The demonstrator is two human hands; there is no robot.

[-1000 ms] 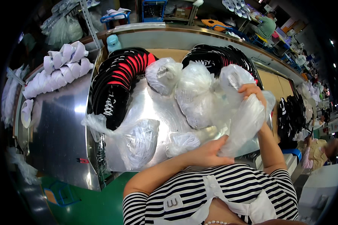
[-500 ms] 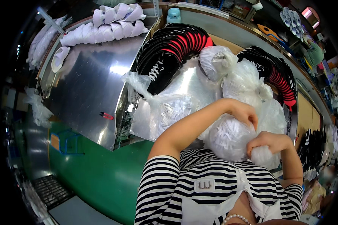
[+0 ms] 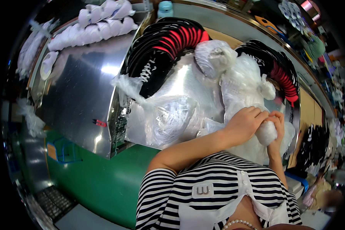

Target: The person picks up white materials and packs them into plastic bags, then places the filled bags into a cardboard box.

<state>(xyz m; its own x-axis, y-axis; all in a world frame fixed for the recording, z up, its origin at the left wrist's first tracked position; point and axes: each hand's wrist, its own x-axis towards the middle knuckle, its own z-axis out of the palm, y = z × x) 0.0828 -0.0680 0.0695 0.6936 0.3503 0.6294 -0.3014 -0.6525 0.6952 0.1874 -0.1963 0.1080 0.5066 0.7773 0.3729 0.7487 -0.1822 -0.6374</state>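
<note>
My left hand and my right hand meet in front of my chest, both closed around the bunched part of a clear plastic bag. Some of this bag hides behind my fingers and forearm. Just beyond them lie more cloudy plastic bags, one with a knotted end. A rolled plastic bundle rests farther back. To the left, a clear bag of white strips lies on the metal table. Curved rows of black and red shoe uppers stand behind, with another row at the right.
On the left metal tabletop lie small red snips. Stacked white curved pieces line its far edge. A light blue container stands at the back. A blue-framed stool is on the green floor.
Both hands have come together and moved slightly away from my body, now both on the bunched plastic. The rounded bag of white strips before my chest is no longer visible there.
</note>
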